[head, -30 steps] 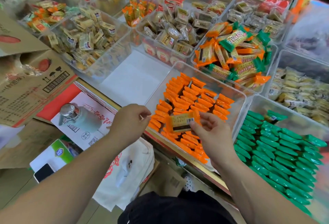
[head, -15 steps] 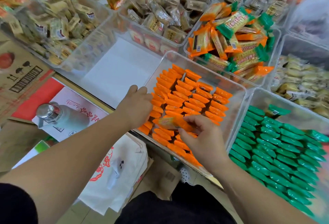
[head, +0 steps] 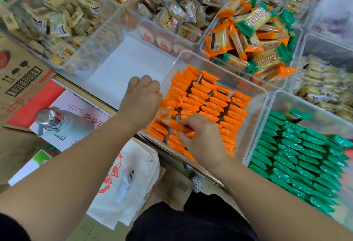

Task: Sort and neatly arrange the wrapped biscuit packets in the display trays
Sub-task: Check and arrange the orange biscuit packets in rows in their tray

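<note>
Nearest you, a white bag with red print lies low on the left, with a pale bottle capped in metal just beyond it.

Your right hand reaches into the near-left part of a clear tray. Its fingers are curled, and they pinch one orange packet just above the rows. Your left hand is at that tray's left wall with its fingers curled into a loose fist. I cannot tell whether it grips the packet's far end or holds nothing.

The tray itself holds orange packets, stood on edge in several close rows that run from the near side to the far side.

Touching it on the right, a second tray carries green packets in the same tight, overlapping rows, with one green packet lying loose at the far end.

Behind the orange tray, a third tray holds a loose heap of mixed packets, orange and green together, at all angles.

Farther back, more clear trays hold beige packets in jumbled piles.
</note>
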The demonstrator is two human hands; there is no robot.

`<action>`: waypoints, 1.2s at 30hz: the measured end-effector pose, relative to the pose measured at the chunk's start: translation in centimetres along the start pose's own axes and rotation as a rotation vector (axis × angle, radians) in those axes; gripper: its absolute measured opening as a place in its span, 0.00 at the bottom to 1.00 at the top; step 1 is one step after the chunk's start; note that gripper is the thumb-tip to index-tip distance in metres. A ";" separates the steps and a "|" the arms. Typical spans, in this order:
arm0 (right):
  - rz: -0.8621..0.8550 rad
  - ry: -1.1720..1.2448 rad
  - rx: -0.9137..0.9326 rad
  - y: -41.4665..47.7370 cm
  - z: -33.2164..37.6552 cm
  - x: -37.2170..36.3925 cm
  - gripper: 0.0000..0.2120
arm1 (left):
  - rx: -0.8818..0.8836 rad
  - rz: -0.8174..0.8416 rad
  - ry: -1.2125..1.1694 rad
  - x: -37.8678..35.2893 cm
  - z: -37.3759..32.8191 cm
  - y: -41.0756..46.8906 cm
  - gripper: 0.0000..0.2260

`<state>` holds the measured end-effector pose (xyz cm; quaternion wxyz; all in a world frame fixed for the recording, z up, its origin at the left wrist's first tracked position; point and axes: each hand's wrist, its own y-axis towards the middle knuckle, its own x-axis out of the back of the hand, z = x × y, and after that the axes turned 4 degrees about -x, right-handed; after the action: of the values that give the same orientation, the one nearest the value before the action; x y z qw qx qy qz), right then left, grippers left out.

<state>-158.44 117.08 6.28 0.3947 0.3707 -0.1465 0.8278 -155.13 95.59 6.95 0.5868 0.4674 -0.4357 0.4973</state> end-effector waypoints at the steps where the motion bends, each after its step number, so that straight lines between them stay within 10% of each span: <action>1: 0.023 -0.022 0.000 0.3 0.0 -0.5 0.10 | 0.035 -0.038 -0.007 0.3 0.4 -0.1 0.08; 15: 0.278 -0.327 -0.015 3.9 1.2 -4.3 0.06 | 0.510 -0.383 -0.455 5.7 2.3 -6.8 0.07; 26: 0.358 -0.289 0.013 3.2 1.1 -3.6 0.17 | 1.145 -0.294 -1.070 7.4 -2.4 -12.9 0.06; 36: 0.240 -0.101 -0.060 -0.2 1.8 1.8 0.10 | 1.270 -0.384 -1.274 10.1 -4.8 -13.2 0.06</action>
<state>-158.14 117.16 8.78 0.2959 0.3796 -0.2344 0.8446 -140.52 101.19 14.43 -0.0585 0.9519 -0.2367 0.1857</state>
